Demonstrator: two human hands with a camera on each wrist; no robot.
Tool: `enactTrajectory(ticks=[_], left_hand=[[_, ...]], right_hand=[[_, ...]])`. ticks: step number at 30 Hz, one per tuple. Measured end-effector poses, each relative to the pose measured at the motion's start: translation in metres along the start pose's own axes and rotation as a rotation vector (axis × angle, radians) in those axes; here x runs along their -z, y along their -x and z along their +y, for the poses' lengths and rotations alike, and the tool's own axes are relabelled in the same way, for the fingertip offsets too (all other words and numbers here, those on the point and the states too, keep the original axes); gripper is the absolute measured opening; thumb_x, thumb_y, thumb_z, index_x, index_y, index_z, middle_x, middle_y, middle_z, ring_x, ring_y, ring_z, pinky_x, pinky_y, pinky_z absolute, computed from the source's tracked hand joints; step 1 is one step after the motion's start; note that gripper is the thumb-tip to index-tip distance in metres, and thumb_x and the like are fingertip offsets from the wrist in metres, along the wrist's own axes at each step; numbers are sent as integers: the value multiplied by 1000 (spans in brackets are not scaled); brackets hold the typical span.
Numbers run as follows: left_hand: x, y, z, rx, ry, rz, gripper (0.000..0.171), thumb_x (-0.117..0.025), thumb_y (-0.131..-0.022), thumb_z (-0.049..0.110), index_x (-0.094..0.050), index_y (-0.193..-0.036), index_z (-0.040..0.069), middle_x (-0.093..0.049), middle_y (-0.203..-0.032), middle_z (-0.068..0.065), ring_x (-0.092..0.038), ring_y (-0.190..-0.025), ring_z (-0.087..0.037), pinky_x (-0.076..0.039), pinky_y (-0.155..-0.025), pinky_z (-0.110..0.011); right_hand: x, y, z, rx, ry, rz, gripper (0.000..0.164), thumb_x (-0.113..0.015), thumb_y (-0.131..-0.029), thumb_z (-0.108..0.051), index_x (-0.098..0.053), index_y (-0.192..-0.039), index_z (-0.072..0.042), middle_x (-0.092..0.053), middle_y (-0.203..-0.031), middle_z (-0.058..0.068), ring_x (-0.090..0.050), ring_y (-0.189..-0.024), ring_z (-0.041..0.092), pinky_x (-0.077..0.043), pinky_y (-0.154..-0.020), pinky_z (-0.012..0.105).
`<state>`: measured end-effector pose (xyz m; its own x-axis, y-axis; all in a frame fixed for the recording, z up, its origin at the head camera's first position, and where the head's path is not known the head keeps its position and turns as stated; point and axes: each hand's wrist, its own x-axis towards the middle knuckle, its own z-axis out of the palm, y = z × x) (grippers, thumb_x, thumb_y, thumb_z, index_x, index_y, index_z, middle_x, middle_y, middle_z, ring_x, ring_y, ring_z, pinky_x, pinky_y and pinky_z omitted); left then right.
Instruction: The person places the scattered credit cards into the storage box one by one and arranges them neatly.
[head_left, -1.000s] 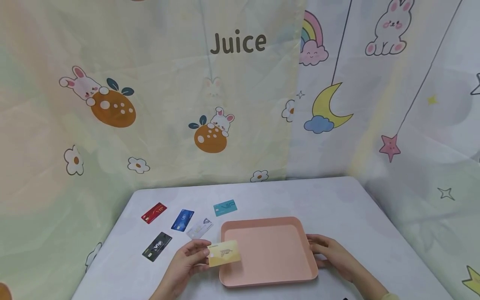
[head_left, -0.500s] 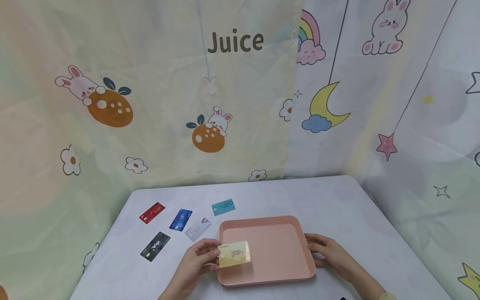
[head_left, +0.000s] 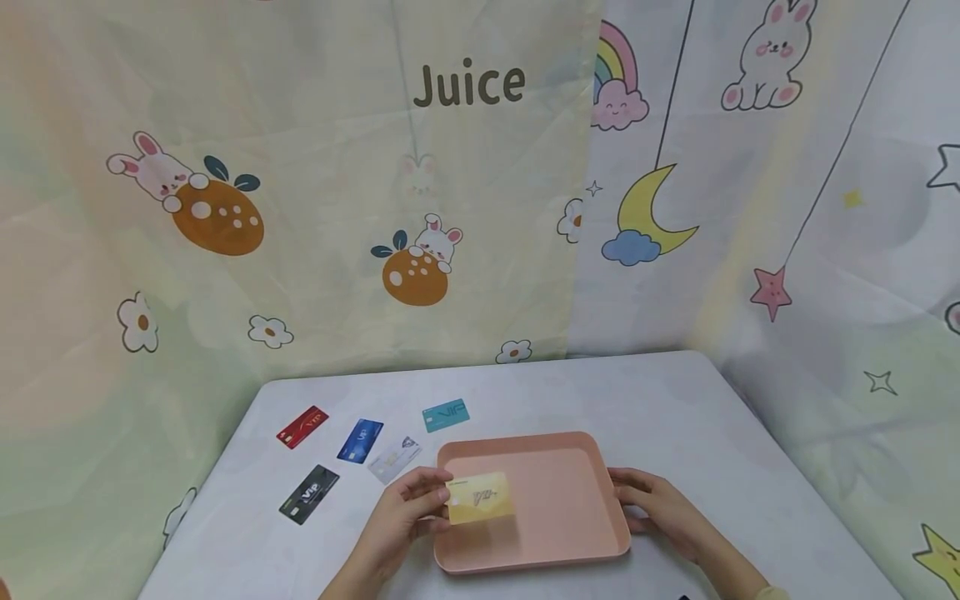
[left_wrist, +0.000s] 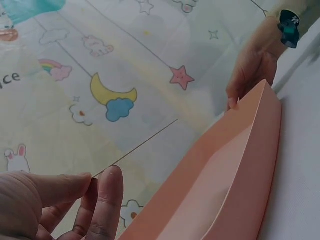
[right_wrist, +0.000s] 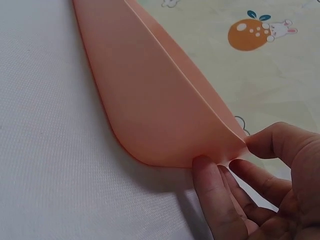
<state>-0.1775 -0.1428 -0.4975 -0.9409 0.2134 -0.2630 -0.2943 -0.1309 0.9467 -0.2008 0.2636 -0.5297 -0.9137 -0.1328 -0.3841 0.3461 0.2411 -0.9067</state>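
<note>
My left hand (head_left: 408,512) pinches a yellow card (head_left: 480,498) by its left end, thumb against fingers. The card is held over the left part of a pink rectangular tray (head_left: 555,500) and casts a shadow in it. Seen from the left wrist, the card (left_wrist: 137,146) is edge-on, a thin line beyond the fingertips. My right hand (head_left: 660,510) holds the tray at its right side. In the right wrist view, curved fingers (right_wrist: 215,195) meet the tray's outer wall and rim (right_wrist: 185,75).
Several more cards lie left of and behind the tray: red (head_left: 302,427), blue (head_left: 360,441), black (head_left: 309,494), pale grey (head_left: 394,460) and teal (head_left: 446,415). They rest on a white table (head_left: 675,400). A printed curtain (head_left: 315,208) surrounds the table.
My left hand has moved right with the yellow card, from the tray's left edge to farther over its inside. My right hand stays at the tray's right side.
</note>
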Motion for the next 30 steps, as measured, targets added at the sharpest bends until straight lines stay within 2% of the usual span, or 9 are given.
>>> enactTrajectory(ticks=[5,10,17,30], left_hand=[[-6,-3,1,-1,19,-3,35,-74,-96,18,-66,-127,3,-74,-107,-5,-70,-86,-18,-63,-77,-31],[-11,-7,-1,-8,23,-21,34,-74,-96,17,-67,-126,4,-74,-108,-4,-70,-85,-17,-63,-76,-31],[-18,-9,-1,-20,43,-67,31,-74,-95,15,-67,-124,4,-71,-99,-1,-67,-81,-13,-63,-74,-29],[-24,-15,-11,11,40,-98,29,-73,-96,15,-66,-122,5,-72,-100,-1,-68,-82,-13,-63,-74,-29]], right_hand=[[2,2,1,-7,-14,6,67,-66,-101,-31,-43,-151,6,-53,-147,27,-67,-115,24,-61,-89,43],[6,4,1,8,-27,-22,69,-65,-102,-32,-40,-152,8,-51,-149,28,-66,-115,23,-61,-90,43],[8,6,3,46,-36,-45,68,-64,-103,-31,-40,-151,10,-56,-145,26,-67,-115,22,-61,-89,43],[3,4,5,77,-59,-87,66,-63,-103,-30,-41,-151,10,-51,-150,28,-68,-114,22,-61,-88,42]])
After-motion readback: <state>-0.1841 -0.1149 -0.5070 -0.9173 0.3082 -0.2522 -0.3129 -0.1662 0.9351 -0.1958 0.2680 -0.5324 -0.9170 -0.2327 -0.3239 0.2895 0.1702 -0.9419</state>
